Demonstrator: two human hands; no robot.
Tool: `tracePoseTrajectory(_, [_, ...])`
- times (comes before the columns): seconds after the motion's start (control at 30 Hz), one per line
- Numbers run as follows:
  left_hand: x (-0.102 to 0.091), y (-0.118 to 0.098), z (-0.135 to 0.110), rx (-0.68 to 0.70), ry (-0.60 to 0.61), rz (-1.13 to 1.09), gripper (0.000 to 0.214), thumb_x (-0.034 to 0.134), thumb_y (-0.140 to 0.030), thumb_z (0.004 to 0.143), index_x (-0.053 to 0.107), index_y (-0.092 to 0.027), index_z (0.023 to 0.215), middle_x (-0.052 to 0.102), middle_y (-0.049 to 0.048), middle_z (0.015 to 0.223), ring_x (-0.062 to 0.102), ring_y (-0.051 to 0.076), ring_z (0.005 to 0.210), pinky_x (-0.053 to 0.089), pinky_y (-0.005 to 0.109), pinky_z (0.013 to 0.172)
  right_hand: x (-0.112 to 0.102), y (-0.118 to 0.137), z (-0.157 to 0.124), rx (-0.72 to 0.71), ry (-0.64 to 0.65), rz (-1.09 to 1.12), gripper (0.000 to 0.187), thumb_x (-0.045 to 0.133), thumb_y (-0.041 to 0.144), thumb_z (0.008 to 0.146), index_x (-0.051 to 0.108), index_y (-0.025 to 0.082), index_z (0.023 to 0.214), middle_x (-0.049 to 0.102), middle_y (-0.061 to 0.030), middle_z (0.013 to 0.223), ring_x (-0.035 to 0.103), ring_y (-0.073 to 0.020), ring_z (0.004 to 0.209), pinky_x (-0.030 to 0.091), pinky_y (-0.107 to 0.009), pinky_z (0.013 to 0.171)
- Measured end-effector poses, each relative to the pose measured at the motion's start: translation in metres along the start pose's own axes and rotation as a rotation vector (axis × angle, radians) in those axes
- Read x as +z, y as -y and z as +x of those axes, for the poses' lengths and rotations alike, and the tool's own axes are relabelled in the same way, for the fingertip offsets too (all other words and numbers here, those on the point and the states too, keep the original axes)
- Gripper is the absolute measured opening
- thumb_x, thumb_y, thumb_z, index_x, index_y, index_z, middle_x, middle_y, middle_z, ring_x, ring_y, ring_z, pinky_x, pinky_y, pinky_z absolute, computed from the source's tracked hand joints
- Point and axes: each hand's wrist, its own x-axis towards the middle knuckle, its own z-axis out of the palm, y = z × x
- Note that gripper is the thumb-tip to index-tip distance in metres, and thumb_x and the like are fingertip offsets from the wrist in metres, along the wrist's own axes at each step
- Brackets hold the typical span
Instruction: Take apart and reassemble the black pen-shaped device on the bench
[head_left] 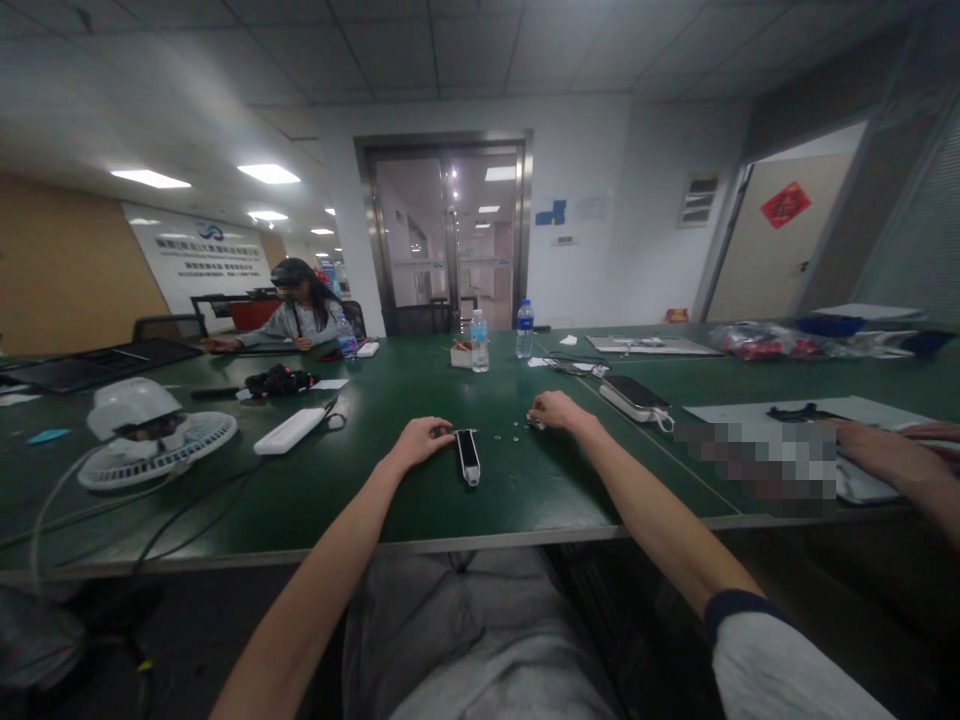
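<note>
On the green table (pixel 420 510), a slim white handheld device (pixel 468 456) with a dark strip down its top lies lengthwise, its narrow end towards me. My left hand (pixel 421 440) rests at its far left side, thumb and fingertips pinched at the upper end. What exactly they grip is too small to see well. To the right, my right hand (pixel 556 412) has its fingers closed on a small metallic piece (pixel 535 424) close to the tabletop. Between the hands lie several tiny light-coloured parts (pixel 515 438), apart from both of them.
A power strip (pixel 291 430) and a white fan (pixel 161 450) with cables lie left. Water bottles (pixel 479 342) and a small box (pixel 460 354) stand beyond my hands. At right are a power bank with a phone (pixel 634 396) and another person's hand (pixel 874 450). Someone sits across at left.
</note>
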Motion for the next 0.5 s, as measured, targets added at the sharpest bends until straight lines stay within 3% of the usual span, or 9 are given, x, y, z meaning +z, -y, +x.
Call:
tracePoseTrajectory(0.13, [0.001,0.001,0.0,-0.02,-0.015,0.022,0.036,0.058,-0.043,0.077,0.067,-0.018,0.101,0.066,0.0027,0.082,0.052,0.014,0.064,0.039,0.024,0.059,0.002,-0.001,0.0,0.019,-0.048,0.02,0.017,0.057,0.026,0.079,0.071,0.016,0.082,0.068,-0.0123,0.084,0.063,-0.0217,0.077,0.043,-0.026,0.067])
tracePoseTrajectory(0.27, [0.002,0.001,0.001,-0.041,-0.108,0.058,0.034,0.054,-0.043,0.08,0.067,-0.018,0.098,0.065,0.0034,0.081,0.054,0.015,0.067,0.041,0.025,0.063,-0.004,0.007,-0.004,-0.021,-0.223,0.079,0.021,0.052,0.02,0.082,0.07,0.012,0.076,0.067,-0.0139,0.08,0.062,-0.0219,0.076,0.043,-0.029,0.07])
tracePoseTrajectory(0.43, [-0.002,-0.009,0.001,-0.082,-0.259,-0.039,0.033,0.048,-0.043,0.083,0.068,-0.017,0.091,0.067,0.0037,0.081,0.056,0.015,0.067,0.044,0.027,0.066,-0.003,0.05,-0.012,-0.176,-0.361,0.172,0.026,0.045,0.026,0.09,0.068,0.015,0.092,0.066,-0.0093,0.092,0.058,-0.0173,0.086,0.042,-0.027,0.079])
tracePoseTrajectory(0.5, [-0.003,-0.015,0.001,-0.08,-0.292,-0.166,0.036,0.048,-0.045,0.083,0.067,-0.017,0.093,0.068,0.0038,0.083,0.059,0.016,0.071,0.045,0.026,0.068,0.003,0.076,-0.017,-0.32,-0.456,0.351,0.026,0.046,0.027,0.09,0.068,0.015,0.092,0.065,-0.008,0.091,0.057,-0.0152,0.084,0.043,-0.026,0.079])
